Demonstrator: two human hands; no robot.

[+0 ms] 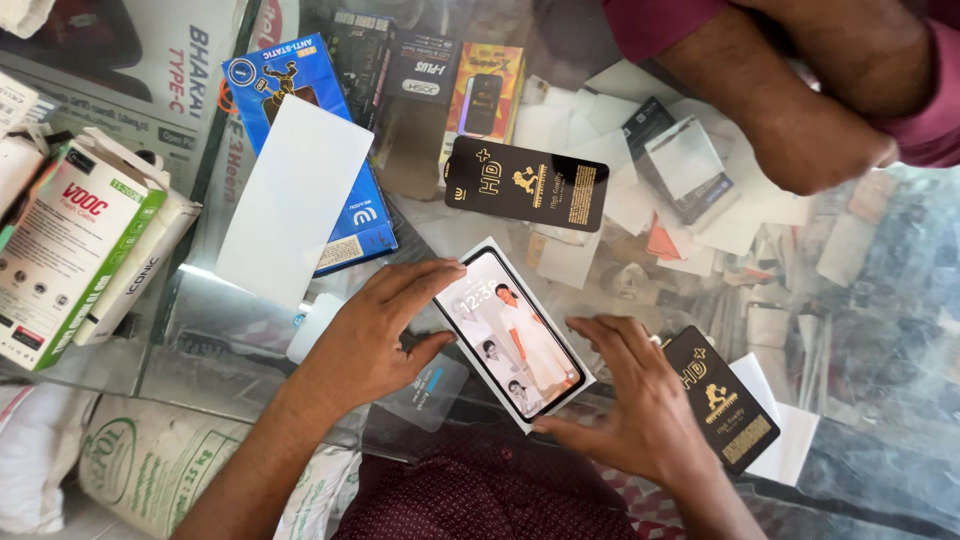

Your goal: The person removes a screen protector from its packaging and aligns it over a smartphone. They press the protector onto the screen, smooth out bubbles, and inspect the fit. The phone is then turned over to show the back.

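Both hands (375,335) (flat) around phone (512,335)

a lit phone screen (510,335) lies mid-desk on a white backing; two black-and-gold sleeves (526,183) (722,397) lie above and right (blue packet (305,150) under a white card, upper left); green-white boxes (70,250) far left.
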